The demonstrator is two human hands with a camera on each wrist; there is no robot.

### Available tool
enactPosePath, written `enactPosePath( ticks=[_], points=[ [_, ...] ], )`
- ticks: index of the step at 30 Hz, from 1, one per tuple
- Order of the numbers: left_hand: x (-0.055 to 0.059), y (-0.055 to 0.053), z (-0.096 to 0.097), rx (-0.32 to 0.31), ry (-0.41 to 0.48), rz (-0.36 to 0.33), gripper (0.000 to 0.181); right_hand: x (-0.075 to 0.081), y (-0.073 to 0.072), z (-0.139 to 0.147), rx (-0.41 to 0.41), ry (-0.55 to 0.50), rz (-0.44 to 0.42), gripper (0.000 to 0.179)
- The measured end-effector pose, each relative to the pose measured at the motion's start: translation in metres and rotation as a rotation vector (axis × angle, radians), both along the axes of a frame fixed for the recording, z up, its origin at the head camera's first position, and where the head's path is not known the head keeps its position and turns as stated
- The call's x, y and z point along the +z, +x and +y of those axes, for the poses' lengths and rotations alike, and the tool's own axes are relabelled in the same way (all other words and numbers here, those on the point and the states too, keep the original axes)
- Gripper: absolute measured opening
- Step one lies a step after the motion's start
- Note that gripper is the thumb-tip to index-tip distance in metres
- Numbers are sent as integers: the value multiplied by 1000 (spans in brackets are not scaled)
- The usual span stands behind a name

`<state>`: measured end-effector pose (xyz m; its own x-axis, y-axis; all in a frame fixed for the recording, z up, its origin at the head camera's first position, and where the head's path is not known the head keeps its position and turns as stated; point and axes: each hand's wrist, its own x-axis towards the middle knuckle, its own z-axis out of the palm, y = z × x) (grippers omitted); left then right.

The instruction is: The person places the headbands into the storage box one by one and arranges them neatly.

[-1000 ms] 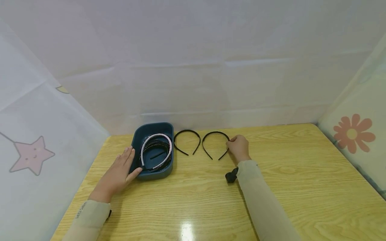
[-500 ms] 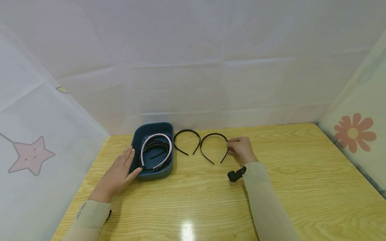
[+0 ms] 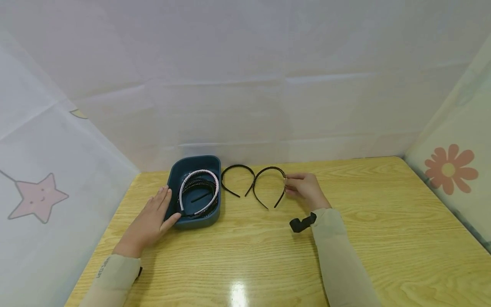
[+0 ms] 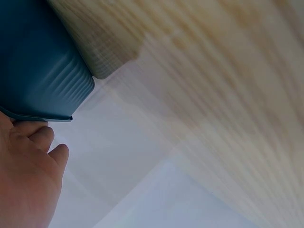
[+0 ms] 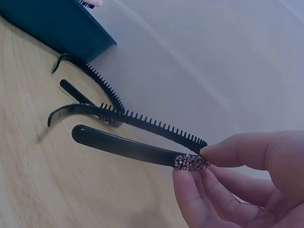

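My right hand pinches a black toothed headband by its right side, thumb and fingers meeting at a sparkly stone-covered patch on the band. Its two ends point toward me. Left of it lies a second black headband, which the held one overlaps in the right wrist view. My left hand rests with straight fingers along the left rim of a dark blue bin, thumb near the front corner. Inside the bin are a white headband and several black ones, partly hidden beneath it.
Everything stands on a light wood-grain table. Behind it hangs a pale sheet, close to the bin's back. Side sheets carry a pink star and a red flower.
The right hand has drawn the held headband a little left, closer to the second headband, and changed its tilt. The left hand and bin have stayed put.
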<state>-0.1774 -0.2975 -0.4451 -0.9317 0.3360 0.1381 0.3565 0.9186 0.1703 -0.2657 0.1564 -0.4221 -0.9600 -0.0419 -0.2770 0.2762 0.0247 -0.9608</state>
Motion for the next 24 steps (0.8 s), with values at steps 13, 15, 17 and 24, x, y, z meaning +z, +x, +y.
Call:
enactPosePath(
  ticks=[13,15,17,24],
  points=[
    [-2,-4,-1,-13,-3,14,80,24,8,-17,0,-93,86,35],
    [-1,-4,-1,-16,0,17,79,27,9,-21,-4,-124,106,36],
    [0,-4,0,-16,3,19,79,29,9,-26,-5,-160,127,36],
    [-1,-2,0,1,-3,11,80,28,11,-49,14,-306,143,34]
  ],
)
